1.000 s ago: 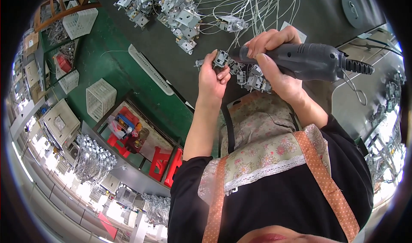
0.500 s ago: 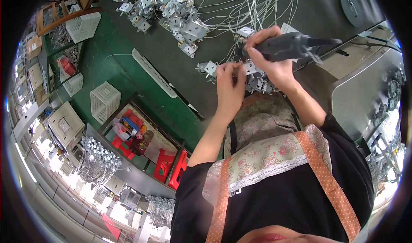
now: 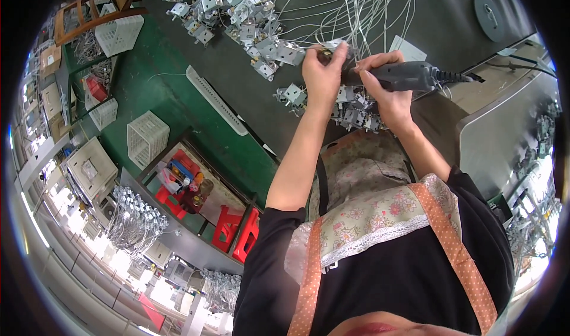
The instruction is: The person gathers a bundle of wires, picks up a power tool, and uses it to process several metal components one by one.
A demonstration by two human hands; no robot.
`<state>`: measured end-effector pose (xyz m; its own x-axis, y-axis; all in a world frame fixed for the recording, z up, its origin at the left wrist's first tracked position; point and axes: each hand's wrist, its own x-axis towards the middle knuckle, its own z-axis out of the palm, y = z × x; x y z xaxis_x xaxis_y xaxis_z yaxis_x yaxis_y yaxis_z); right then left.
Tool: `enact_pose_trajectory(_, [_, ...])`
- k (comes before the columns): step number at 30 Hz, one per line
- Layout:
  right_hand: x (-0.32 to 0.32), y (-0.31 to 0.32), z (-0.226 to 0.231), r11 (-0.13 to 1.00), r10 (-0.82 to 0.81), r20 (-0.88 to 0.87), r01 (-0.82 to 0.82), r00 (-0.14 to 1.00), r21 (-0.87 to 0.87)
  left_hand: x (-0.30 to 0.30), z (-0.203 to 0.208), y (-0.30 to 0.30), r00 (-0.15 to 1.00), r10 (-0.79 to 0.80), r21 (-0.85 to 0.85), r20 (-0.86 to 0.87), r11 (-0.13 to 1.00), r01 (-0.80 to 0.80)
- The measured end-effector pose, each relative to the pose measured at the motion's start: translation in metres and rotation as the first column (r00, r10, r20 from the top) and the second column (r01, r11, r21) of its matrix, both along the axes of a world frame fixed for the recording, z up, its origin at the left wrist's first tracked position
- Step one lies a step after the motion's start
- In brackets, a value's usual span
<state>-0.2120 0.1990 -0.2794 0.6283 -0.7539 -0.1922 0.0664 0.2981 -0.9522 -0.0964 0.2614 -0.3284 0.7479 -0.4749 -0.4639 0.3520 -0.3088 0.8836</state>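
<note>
My right hand is wrapped round a dark grey electric screwdriver, which lies nearly level with its cord end to the right. Its tip points left, toward the part in my left hand. The left thumb and fingers are closed on a small metal bracket, mostly hidden by the hand; white wires run close by it. Just below my hands sits a small group of silvery metal brackets. A larger heap of similar brackets lies to the left on the dark table.
Long white wires spread over the far side of the table. A grey disc lies at far right, a white card nearer. On the green floor at left are a white perforated strip and a white plastic crate.
My left hand has moved up and away from the near brackets, and now grips a bracket at the screwdriver's tip. The screwdriver has shifted slightly right and down, turning more level.
</note>
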Motion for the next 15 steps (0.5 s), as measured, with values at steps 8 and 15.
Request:
enact_pose_trajectory(8, [-0.001, -0.001, -0.001, 1.0, 0.005, -0.001, -0.005, 1.0, 0.013, 0.019, 0.051, 0.002, 0.882, 0.192, -0.346, -0.431, 0.867, -0.358])
enact_pose_trajectory(15, [0.0, -0.001, 0.005, 1.0, 0.0, 0.031, 0.0, 1.0, 0.001, 0.021, 0.032, 0.019, 0.968, 0.032, -0.111, -0.247, 0.992, -0.062])
